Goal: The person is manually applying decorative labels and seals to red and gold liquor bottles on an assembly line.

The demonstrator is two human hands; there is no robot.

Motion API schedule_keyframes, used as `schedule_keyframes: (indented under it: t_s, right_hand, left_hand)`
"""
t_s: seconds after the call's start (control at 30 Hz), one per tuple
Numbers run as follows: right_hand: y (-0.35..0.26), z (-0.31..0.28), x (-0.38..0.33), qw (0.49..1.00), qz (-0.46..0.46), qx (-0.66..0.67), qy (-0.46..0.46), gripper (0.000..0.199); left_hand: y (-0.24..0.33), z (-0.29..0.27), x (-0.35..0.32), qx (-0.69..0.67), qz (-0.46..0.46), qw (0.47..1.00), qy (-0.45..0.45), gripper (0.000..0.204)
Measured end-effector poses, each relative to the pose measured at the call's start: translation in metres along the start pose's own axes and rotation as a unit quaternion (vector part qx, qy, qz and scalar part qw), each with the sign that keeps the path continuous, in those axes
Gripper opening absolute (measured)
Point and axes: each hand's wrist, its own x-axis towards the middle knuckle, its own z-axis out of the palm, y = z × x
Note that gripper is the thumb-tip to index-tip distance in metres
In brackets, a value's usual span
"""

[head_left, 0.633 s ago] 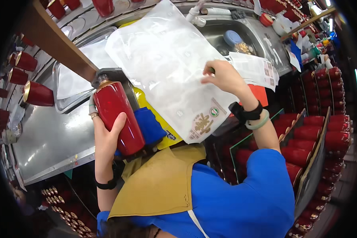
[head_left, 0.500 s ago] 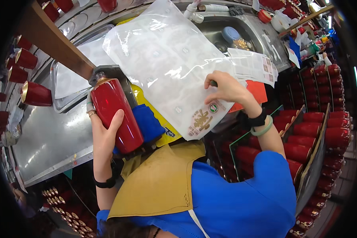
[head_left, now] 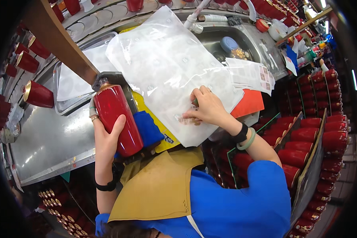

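Note:
A glossy red bottle (head_left: pixel 119 119) with a gold neck lies at a slant, its neck end against a dark holder on a wooden bar (head_left: pixel 61 35). My left hand (head_left: pixel 106 133) is wrapped round its side, thumb on top. My right hand (head_left: pixel 208 107) hovers over or touches the lower part of a clear plastic sheet (head_left: pixel 154 59) with white sheets under it. Its fingers are curled, and a small dark green thing shows among them; I cannot make out what it is. A gold and brown printed design (head_left: pixel 192 120) lies partly hidden beneath that hand.
Behind the plastic sheet is a metal sink (head_left: pixel 250 39) with a blue round lid. Printed papers (head_left: pixel 246 73) and an orange-red sheet (head_left: pixel 248 104) lie to the right. A blue cloth (head_left: pixel 148 129) is beside the bottle. Racks of red vessels (head_left: pixel 297 152) stand at right.
My right hand has moved left and slightly down, now covering much of the printed design. The plastic sheet's lower edge has shifted. My left hand keeps its hold on the bottle.

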Motion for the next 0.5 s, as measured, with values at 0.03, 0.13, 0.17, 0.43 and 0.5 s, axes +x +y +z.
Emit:
schedule_keyframes:
  t_s: [0.03, 0.13, 0.17, 0.43, 0.5]
  right_hand:
    - [0.003, 0.001, 0.005, 1.0, 0.004, -0.007, 0.013, 0.059]
    - [0.018, 0.004, 0.026, 0.998, 0.035, 0.0, 0.046, 0.056]
    - [0.026, 0.003, 0.036, 0.997, 0.057, 0.01, 0.051, 0.055]
    - [0.15, -0.04, 0.172, 0.969, 0.151, 0.178, 0.086, 0.04]
    - [0.199, -0.048, 0.214, 0.926, 0.234, 0.259, 0.145, 0.033]
  left_hand:
    - [0.0, 0.0, 0.0, -0.003, 0.0, 1.0, 0.002, 0.08]
    - [-0.002, 0.0, 0.0, -0.005, 0.002, 1.0, 0.008, 0.08]
    - [-0.003, 0.0, 0.0, -0.009, 0.002, 1.0, 0.008, 0.081]
    - [0.004, 0.004, 0.0, -0.041, 0.001, 0.999, 0.005, 0.076]
    - [0.006, 0.005, 0.0, -0.048, -0.005, 0.999, 0.01, 0.078]
